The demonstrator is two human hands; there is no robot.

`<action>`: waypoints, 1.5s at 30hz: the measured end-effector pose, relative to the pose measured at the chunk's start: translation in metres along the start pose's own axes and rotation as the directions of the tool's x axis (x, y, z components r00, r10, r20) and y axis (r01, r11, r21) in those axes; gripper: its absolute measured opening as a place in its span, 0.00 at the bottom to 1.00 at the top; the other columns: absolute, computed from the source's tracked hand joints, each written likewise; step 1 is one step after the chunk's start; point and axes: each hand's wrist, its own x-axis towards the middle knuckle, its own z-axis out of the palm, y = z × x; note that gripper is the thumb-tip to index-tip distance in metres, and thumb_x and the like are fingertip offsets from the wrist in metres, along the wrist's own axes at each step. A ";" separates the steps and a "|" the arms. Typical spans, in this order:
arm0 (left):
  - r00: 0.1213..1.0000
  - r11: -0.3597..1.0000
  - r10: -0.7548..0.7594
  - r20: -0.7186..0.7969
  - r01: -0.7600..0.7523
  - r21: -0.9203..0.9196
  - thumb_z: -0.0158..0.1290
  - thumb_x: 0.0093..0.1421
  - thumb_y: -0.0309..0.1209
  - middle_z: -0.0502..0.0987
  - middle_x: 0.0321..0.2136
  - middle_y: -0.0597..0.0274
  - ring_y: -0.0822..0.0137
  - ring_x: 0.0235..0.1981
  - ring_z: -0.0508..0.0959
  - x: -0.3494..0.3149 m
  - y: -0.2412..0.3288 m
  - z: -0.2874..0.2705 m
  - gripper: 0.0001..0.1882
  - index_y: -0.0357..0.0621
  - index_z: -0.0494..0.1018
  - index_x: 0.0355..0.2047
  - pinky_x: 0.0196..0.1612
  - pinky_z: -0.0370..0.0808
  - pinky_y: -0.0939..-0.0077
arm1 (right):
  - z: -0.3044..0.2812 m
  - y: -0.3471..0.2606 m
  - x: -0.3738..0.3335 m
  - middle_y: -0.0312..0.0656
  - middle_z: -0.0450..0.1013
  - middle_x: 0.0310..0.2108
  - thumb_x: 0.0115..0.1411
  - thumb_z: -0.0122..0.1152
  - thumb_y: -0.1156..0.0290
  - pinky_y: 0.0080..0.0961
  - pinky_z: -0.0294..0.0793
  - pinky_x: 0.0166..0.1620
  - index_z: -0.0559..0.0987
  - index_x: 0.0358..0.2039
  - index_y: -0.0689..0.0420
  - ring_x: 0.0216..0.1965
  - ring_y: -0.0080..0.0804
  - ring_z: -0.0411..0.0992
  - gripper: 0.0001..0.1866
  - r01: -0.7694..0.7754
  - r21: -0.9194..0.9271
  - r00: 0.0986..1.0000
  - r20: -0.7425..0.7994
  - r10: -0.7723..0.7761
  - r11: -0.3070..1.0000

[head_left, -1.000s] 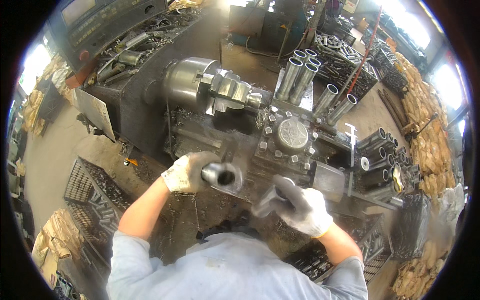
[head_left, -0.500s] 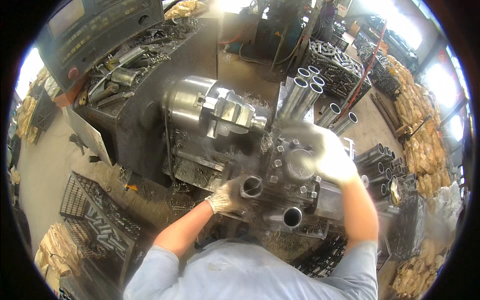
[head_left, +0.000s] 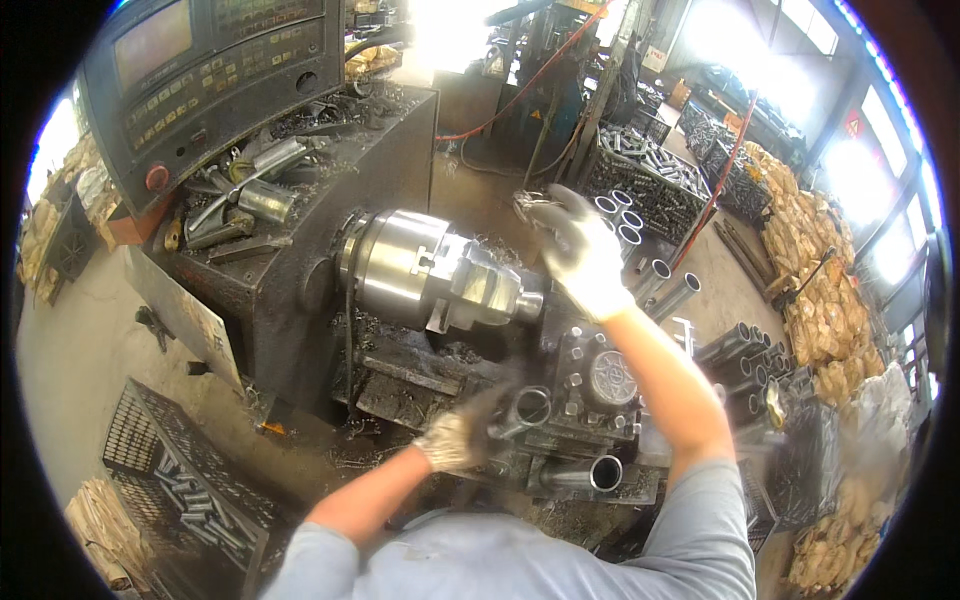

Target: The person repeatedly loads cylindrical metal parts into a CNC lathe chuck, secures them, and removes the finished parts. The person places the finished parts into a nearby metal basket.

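My gloved left hand [head_left: 462, 437] grips a short steel tube [head_left: 528, 406], held against the front of the lathe's square tool post [head_left: 603, 377]. My gloved right hand [head_left: 580, 255] is raised over the tool post, beyond the end of the shiny chuck [head_left: 425, 272]. Its fingers curl beside a bright tangle of metal shavings [head_left: 527, 203]; blur hides whether they hold it. A short workpiece [head_left: 527, 305] sticks out of the chuck jaws. A second tube [head_left: 592, 474] lies below the tool post.
A control panel [head_left: 200, 60] stands at the upper left above a tray of loose tools [head_left: 250, 200]. Wire crates of tubes sit behind the lathe [head_left: 650, 170] and on the floor at lower left [head_left: 170, 480]. Upright tubes [head_left: 740, 350] and stacked sacks [head_left: 820, 300] fill the right.
My right hand has lifted from the front of the tool post to above and behind the chuck. My left hand has carried the tube to the tool post's front.
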 end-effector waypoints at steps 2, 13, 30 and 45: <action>0.986 0.959 0.124 -0.111 -0.091 0.267 0.67 0.56 0.23 0.70 0.68 0.39 0.44 0.69 0.71 0.004 -0.005 -0.047 0.47 0.33 0.59 0.74 0.73 0.68 0.56 | 0.003 0.022 0.016 0.57 0.81 0.56 0.58 0.65 0.70 0.46 0.80 0.59 0.86 0.54 0.52 0.51 0.58 0.81 0.22 -0.238 -0.065 0.742 0.631 0.225 0.969; 0.761 0.516 0.466 -0.451 0.180 0.837 0.56 0.59 0.47 0.65 0.69 0.40 0.36 0.72 0.62 0.083 -0.101 -0.145 0.43 0.39 0.61 0.71 0.77 0.53 0.36 | 0.094 0.088 -0.024 0.51 0.85 0.49 0.57 0.77 0.66 0.41 0.89 0.46 0.87 0.39 0.66 0.40 0.48 0.86 0.17 -0.785 -0.088 -0.171 0.982 -0.079 0.613; 0.705 0.467 0.542 -0.457 0.199 0.861 0.58 0.58 0.43 0.65 0.70 0.40 0.35 0.73 0.62 0.079 -0.102 -0.134 0.41 0.41 0.63 0.70 0.77 0.53 0.36 | -0.085 0.111 -0.063 0.57 0.84 0.41 0.47 0.74 0.52 0.44 0.85 0.49 0.85 0.46 0.61 0.43 0.54 0.85 0.31 0.047 -0.449 0.324 0.852 0.411 0.892; 0.827 0.893 0.373 -0.421 -0.197 0.405 0.70 0.54 0.28 0.70 0.66 0.40 0.39 0.70 0.68 -0.001 0.051 -0.062 0.48 0.31 0.59 0.72 0.76 0.61 0.46 | -0.227 -0.162 -0.048 0.51 0.78 0.33 0.55 0.69 0.68 0.44 0.81 0.27 0.73 0.53 0.55 0.27 0.47 0.82 0.25 -0.205 -0.174 0.903 0.347 0.255 0.963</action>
